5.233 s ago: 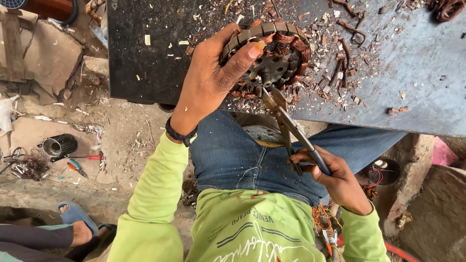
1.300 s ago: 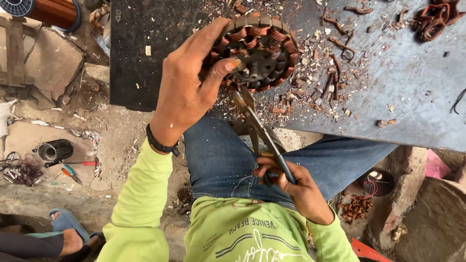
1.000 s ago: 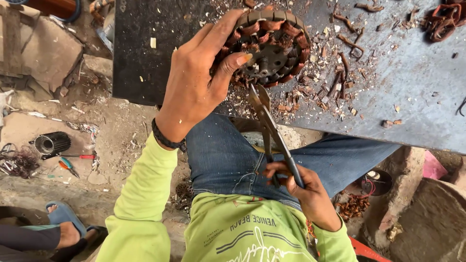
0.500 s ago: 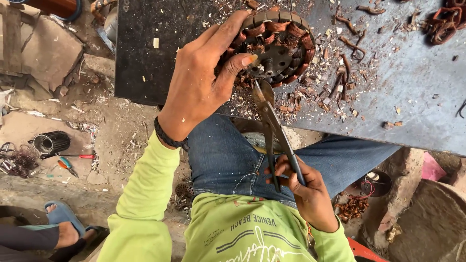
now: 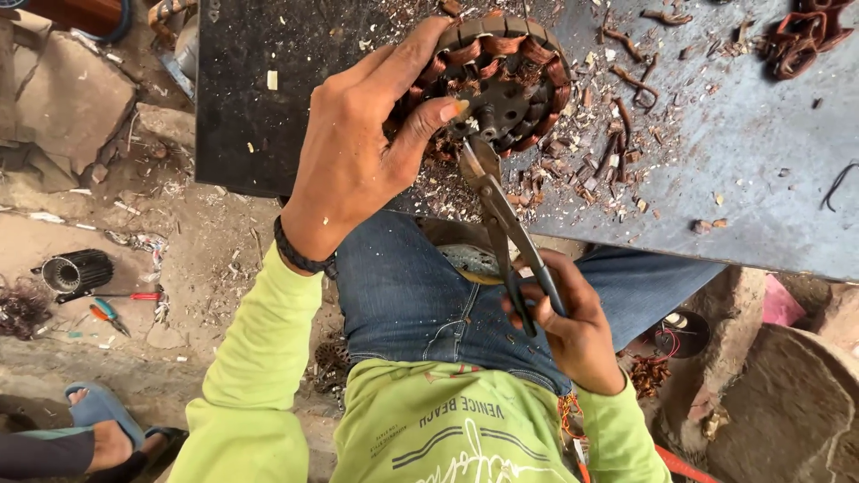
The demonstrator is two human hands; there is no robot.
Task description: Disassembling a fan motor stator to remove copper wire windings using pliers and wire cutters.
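My left hand [image 5: 358, 161] grips a round motor stator [image 5: 501, 85] wound with copper coils, pressing it on the grey metal table [image 5: 761, 170] near its front edge. The thumb lies across the stator's dark centre. My right hand [image 5: 568, 322] is closed round the handles of long metal pliers [image 5: 506, 224], held over my lap. The plier jaws reach up to the lower rim of the stator, just below my left thumb.
Cut copper scraps [image 5: 617, 143] litter the table around the stator, with a tangle of wire [image 5: 801, 36] at the far right. On the ground at left lie a small ribbed motor part [image 5: 76, 271] and hand tools [image 5: 112, 313]. Another person's sandalled foot [image 5: 98, 429] is at the bottom left.
The pliers' jaws have stayed at the stator's lower rim while my right hand shifted slightly on the handles. My left hand keeps its hold; the view has drifted a little.
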